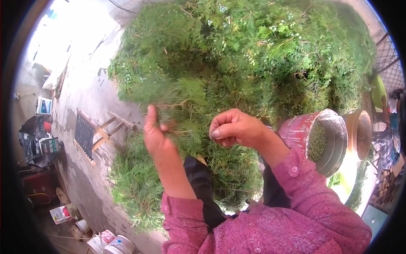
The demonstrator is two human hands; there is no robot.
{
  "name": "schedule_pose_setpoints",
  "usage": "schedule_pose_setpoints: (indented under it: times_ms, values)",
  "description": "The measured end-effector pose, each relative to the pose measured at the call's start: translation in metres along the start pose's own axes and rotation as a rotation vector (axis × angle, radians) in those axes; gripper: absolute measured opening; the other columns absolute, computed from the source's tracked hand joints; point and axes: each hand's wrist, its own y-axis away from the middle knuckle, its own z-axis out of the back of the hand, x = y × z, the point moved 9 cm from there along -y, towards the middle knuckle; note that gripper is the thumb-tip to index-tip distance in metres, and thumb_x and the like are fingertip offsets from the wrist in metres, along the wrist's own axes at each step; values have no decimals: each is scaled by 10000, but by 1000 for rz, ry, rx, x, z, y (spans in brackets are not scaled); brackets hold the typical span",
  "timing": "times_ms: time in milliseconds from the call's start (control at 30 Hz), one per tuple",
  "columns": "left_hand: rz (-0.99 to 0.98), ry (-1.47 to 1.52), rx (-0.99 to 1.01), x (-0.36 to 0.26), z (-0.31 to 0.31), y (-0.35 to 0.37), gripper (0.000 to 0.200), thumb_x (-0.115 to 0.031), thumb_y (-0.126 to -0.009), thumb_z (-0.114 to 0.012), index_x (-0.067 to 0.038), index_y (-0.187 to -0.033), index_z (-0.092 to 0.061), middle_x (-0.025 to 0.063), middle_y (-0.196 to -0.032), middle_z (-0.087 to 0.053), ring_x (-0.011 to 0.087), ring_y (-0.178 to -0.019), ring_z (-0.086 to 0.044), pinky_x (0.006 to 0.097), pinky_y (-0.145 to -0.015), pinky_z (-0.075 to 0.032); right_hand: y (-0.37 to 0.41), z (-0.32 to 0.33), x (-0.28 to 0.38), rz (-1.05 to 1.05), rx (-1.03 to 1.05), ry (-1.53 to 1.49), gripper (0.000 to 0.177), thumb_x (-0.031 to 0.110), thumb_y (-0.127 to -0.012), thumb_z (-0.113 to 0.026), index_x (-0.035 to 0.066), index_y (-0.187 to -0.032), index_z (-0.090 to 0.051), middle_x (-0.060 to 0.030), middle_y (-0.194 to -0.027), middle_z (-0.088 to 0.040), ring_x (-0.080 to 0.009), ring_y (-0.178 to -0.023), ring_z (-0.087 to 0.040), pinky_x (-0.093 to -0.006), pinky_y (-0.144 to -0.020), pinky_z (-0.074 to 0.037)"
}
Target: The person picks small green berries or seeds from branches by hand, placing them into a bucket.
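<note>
A leafy evergreen sprig (188, 95), smeared by motion, extends from my left hand (157, 134), whose fingers close round its stem and are partly hidden behind it. To the right, my right hand (237, 130) is curled with thumb against the fingers; anything inside it is hidden. Both hands are held above my lap, in front of a large heap of cut evergreen branches (241, 55) bearing pale green seed cones. By my right forearm stands a red-and-white metal bucket (296, 129), tilted in this view, with many small green cones (317, 142) in it.
Behind the bucket is a tan tub (358, 133). A wooden frame with a dark slatted panel (84, 135) lies on the concrete at left. White buckets (118, 244), a black bag (34, 139) and other household items line the left edge. More branches lie around my legs.
</note>
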Motion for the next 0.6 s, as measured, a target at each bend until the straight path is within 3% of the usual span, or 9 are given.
schedule_pose_setpoints:
  times_ms: [67, 200, 233, 333, 400, 467, 600]
  values:
    - [-157, -62, -12, -20, 3, 3, 196, -179, -807, -650, -53, -935, -570, 6, -810, -592, 57, -485, -442, 174, -433, -399, 5, -8, 6, 51, 11, -222, 138, 76, -791, -561, 32, -921, -579, -40, -808, -601, -84, -640, -580, -176, -451, -403]
    - [-181, -60, 0, -8, 0, -2, 204, -191, -823, -638, -70, -971, -569, 11, -855, -589, 85, -628, -511, 195, -462, -391, 9, -13, 26, 123, 17, -281, 152, 112, -847, -536, 18, -965, -559, -70, -875, -606, -83, -640, -579, -161, -437, -396]
    - [-182, -61, 1, -6, 4, -6, 204, -191, -823, -638, -70, -971, -569, 11, -855, -589, 85, -628, -511, 195, -462, -391, 8, -17, 25, 174, 110, -285, 153, 146, -864, -548, 20, -948, -570, -64, -841, -612, -69, -601, -559, -160, -432, -389]
    - [-144, -7, -15, -4, 11, -13, 195, -204, -829, -635, -78, -961, -565, 3, -850, -579, 95, -652, -507, 214, -507, -410, 8, -20, 13, 35, 114, -169, 153, 168, -863, -566, 25, -915, -585, -45, -785, -613, -51, -554, -532, -156, -432, -384]
    - [-7, 122, 48, 6, 6, -11, 189, -213, -827, -637, -84, -941, -559, 10, -840, -580, 98, -608, -498, 215, -502, -423, 4, -11, 9, 16, 17, -160, 153, 173, -855, -586, 29, -902, -598, -23, -738, -608, -38, -526, -512, -150, -434, -379]
    - [29, 155, 55, 8, 6, -11, 182, -215, -828, -635, -86, -930, -557, 14, -836, -583, 100, -588, -496, 218, -501, -431, -1, 23, 2, 42, -263, -236, 148, 150, -843, -603, 29, -927, -600, -21, -741, -607, -38, -541, -518, -145, -435, -376]
    - [106, 200, 111, 19, -4, -7, 171, -219, -829, -633, -93, -913, -554, 20, -826, -592, 100, -539, -486, 222, -494, -447, -2, 13, 7, 87, -240, 21, 272, 148, -786, -673, 8, -1003, -587, 16, -718, -575, -26, -572, -499, -170, -478, -392]
